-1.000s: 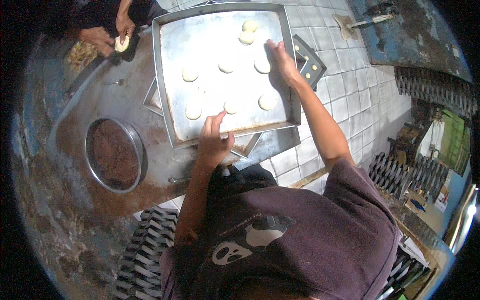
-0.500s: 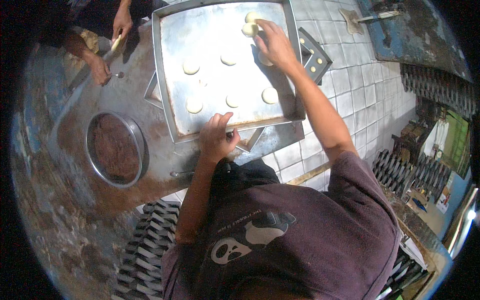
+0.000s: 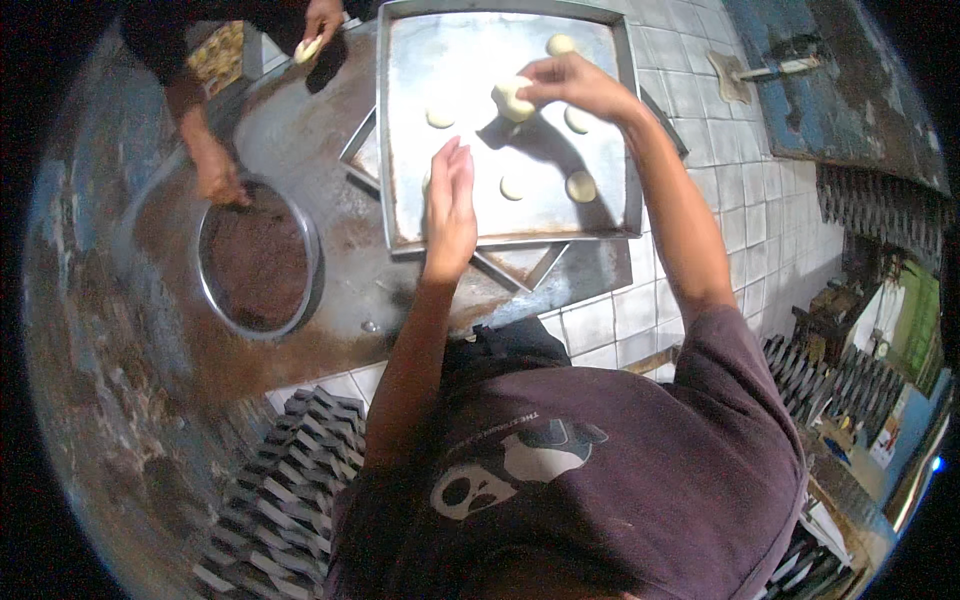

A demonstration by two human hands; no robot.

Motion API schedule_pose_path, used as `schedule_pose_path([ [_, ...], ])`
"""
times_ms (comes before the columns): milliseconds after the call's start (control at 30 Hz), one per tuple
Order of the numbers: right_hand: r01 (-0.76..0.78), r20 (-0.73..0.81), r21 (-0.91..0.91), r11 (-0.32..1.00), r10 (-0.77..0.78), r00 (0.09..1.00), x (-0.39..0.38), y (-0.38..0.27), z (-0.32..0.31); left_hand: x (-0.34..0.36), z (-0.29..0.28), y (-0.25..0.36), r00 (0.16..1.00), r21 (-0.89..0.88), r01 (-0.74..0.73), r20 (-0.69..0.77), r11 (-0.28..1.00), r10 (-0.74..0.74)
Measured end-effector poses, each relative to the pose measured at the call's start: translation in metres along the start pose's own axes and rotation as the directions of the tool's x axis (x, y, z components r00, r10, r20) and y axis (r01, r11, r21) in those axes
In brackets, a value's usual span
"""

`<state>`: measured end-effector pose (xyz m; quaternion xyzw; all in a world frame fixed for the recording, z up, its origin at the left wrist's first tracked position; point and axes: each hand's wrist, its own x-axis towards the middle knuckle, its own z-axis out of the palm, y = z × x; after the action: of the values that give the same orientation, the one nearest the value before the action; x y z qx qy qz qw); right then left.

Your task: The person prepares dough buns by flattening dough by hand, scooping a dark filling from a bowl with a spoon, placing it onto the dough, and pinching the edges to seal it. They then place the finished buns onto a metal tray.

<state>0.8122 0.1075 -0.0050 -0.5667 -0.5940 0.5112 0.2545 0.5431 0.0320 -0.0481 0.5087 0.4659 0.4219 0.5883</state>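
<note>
My right hand [image 3: 580, 85] pinches a pale dough ball [image 3: 513, 98] above the middle of a large metal baking tray [image 3: 455, 50]. Other dough balls sit apart on the tray: one [image 3: 562, 45] at the far right, one [image 3: 440, 117] to the left, several nearer. Over the tray's near left part, my left hand [image 3: 453, 210] has its fingers stretched out and holds nothing. It partly hides another dough ball. Whether a ball lies under the lifted one is hard to see.
Across the table, a co-worker's hand [image 3: 322, 22] holds a dough piece [image 3: 308, 49]; the other hand [image 3: 220, 180] reaches into a metal bowl [image 3: 312, 255] of brown crumbly filling. More trays [image 3: 525, 268] lie under mine. A container of yellowish pieces [image 3: 218, 60] stands far left.
My right hand has picked a dough ball from beside another and carried it toward the tray's middle. My left hand has moved over the tray. The co-worker's hand has reached the bowl.
</note>
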Motion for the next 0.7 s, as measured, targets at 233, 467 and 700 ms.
schedule_pose_path([
  [233,0.188,-0.165,0.319,0.929,-0.141,0.976,-0.061,-0.115,0.148,0.004,-0.040,0.104,0.993,-0.092,-0.080,-0.090,0.993,0.071],
  [467,0.442,-0.677,0.338,0.831,-0.111,0.727,-0.042,-0.208,0.276,-0.033,-0.114,0.150,0.920,-0.137,-0.243,-0.345,0.960,0.184],
  [700,0.471,-0.531,0.495,0.730,-0.176,0.829,-0.024,-0.261,0.333,-0.084,-0.230,0.197,0.997,-0.653,0.076,0.034,0.753,-0.071],
])
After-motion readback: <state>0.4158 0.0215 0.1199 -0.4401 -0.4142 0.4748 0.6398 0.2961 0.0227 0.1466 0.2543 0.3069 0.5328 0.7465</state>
